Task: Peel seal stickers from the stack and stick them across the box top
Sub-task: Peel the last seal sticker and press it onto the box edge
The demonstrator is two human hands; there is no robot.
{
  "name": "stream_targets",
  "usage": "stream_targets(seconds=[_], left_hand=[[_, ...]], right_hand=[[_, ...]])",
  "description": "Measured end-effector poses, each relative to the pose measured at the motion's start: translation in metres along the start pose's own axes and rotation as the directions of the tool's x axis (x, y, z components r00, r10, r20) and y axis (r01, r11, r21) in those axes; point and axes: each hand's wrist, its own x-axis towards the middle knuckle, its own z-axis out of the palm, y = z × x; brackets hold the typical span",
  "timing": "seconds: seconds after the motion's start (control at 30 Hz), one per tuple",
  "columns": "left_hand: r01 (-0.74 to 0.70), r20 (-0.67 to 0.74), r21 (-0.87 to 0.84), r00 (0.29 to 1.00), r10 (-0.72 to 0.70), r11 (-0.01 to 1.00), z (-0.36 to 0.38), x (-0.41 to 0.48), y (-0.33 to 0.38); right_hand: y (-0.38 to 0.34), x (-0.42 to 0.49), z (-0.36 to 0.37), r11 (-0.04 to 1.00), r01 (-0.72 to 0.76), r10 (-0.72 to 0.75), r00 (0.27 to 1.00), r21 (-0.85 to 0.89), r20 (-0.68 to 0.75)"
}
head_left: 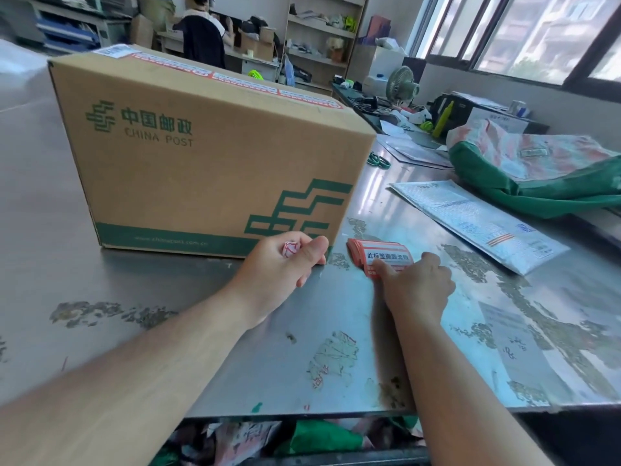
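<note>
**Row of seals on the box, another sticker coming up**

The China Post box [201, 156] stands at the left of the steel table [134, 290]. A line of red seal stickers [235, 80] runs along its top, so much of the sealing looks done. How much of the top is bare cannot be told from this low angle.

Just in front of the box, the left hand [282, 267] is curled round a crumpled wad of paper [291, 249], probably peeled backing.

To the right, the stack of seal stickers [379, 253] lies flat on the table. The right hand [416, 284] grips its near end, thumb on top. No fresh sticker is free yet, so peeling and sticking remain.
</note>
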Motion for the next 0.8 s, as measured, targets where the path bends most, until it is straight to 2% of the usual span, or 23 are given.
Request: stream_targets(seconds=[0.27,0.47,0.63,0.8], left_hand=[[0.001,-0.017,-0.015,1.0,-0.001,1.0,0.001,-0.002,0.0],[0.003,-0.04,-0.062,0.999,-0.005,0.998,0.002,-0.001,0.002],[-0.016,-0.057,-0.059,0.998,0.013,0.998,0.0,-0.001,0.0],[-0.002,-0.074,-0.045,0.997,-0.001,0.999,0.001,0.001,0.0]], right_hand=[[0.008,0.004,-0.002,0.977,-0.029,0.038,0.999,0.21,-0.036],[0.011,0.007,0.0,0.964,0.003,0.013,0.998,0.267,-0.056],[0.008,0.003,-0.004,0.933,0.012,-0.01,1.0,0.36,-0.008],[0.009,0.003,-0.006,0.926,0.088,-0.081,0.996,0.367,-0.035]])
